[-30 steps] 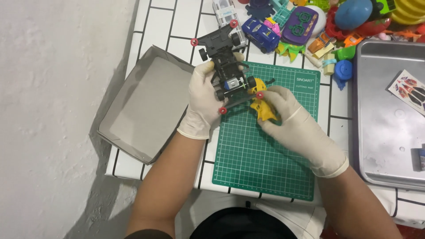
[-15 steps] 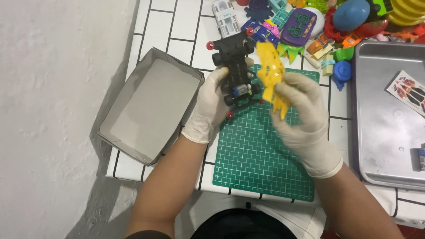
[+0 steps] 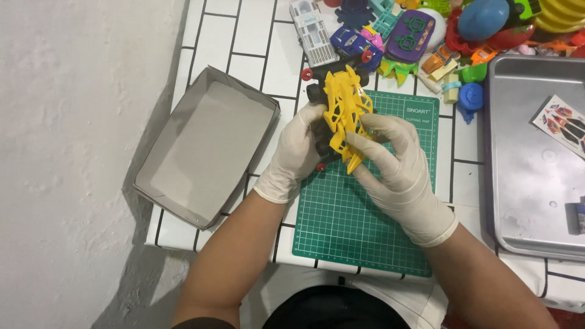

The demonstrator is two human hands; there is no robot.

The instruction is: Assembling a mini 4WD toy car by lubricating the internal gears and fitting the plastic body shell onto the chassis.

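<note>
Both my hands wear pale gloves and work above a green cutting mat (image 3: 365, 225). My left hand (image 3: 294, 155) grips a black toy car chassis (image 3: 319, 91) with red wheel hubs from its left side. My right hand (image 3: 396, 167) holds a yellow openwork car body shell (image 3: 344, 109) and lays it over the top of the chassis. The shell covers most of the chassis, so only its wheels and left edge show.
An open grey cardboard box (image 3: 204, 146) lies to the left on the white tiled table. A metal tray (image 3: 536, 183) with a sticker sheet (image 3: 563, 122) sits at the right. A heap of colourful toys (image 3: 426, 30) fills the far edge.
My right hand lifted the yellow shell off the mat and brought it over the chassis, which my left hand raised and turned slightly.
</note>
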